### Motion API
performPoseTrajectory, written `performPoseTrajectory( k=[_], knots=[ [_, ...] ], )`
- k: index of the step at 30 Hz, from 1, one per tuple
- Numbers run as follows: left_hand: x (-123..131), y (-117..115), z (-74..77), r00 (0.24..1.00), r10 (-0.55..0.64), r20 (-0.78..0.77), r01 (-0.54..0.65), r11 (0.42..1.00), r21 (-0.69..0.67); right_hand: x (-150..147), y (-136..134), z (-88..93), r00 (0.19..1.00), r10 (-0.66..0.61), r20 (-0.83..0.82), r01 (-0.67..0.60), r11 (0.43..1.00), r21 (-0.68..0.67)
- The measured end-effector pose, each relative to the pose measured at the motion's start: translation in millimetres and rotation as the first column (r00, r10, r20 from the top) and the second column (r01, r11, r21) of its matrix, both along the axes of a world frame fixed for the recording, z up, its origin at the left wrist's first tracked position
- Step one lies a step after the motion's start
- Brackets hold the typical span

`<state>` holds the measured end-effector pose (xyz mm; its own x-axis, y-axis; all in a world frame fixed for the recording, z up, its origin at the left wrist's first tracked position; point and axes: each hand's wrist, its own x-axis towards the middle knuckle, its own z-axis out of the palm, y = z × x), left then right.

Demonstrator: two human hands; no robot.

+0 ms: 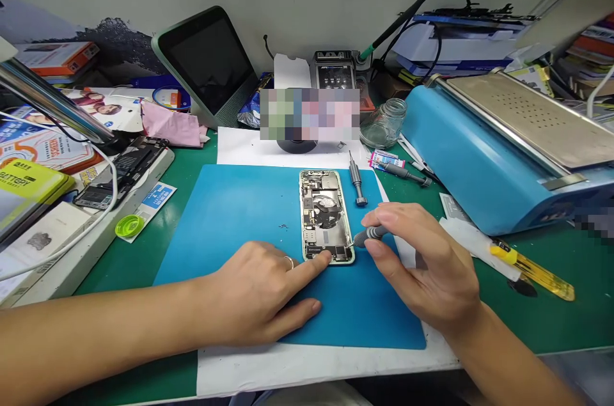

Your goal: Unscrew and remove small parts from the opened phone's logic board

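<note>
An opened phone (325,214) with its boards and parts exposed lies upright in the middle of a blue work mat (230,227). My left hand (261,294) rests flat on the mat, its forefinger stretched out and pressing on the phone's lower edge. My right hand (422,265) is closed round a small grey screwdriver (368,236), whose tip touches the phone's lower right corner. A second grey screwdriver (357,183) lies on the mat just right of the phone's top.
A blue machine with a metal plate (484,137) fills the right side. A glass jar (386,123), a tilted tablet (206,64), a soldering station (334,70) and a yellow-handled tool (532,270) surround the mat. Boxes, cables and a green cap (128,226) crowd the left.
</note>
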<state>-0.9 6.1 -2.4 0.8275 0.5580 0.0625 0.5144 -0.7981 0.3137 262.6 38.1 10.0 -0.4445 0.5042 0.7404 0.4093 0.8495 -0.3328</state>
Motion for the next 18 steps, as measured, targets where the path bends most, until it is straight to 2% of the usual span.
performPoseTrajectory(
  k=[8,10,14,18],
  knots=[
    [0.7,0.2,1.3,1.0,0.001,-0.005,0.0,1.0,0.027,4.7,-2.4,-7.2,0.998,0.05,-0.033,-0.052,0.997,-0.065],
    [0.8,1.1,1.8,1.0,-0.002,-0.005,0.003,0.999,0.042,5.0,-2.3,-7.2,0.999,0.036,-0.031,-0.038,0.998,-0.057],
    [0.9,2.5,2.8,1.0,-0.009,-0.003,0.009,0.999,0.035,1.6,-5.0,-4.7,0.997,-0.077,-0.008,0.076,0.997,-0.027],
    [0.7,2.1,2.7,1.0,-0.002,0.002,0.002,1.0,0.027,0.7,-6.8,-3.5,0.999,-0.019,0.042,0.018,1.0,0.025]
  ],
)
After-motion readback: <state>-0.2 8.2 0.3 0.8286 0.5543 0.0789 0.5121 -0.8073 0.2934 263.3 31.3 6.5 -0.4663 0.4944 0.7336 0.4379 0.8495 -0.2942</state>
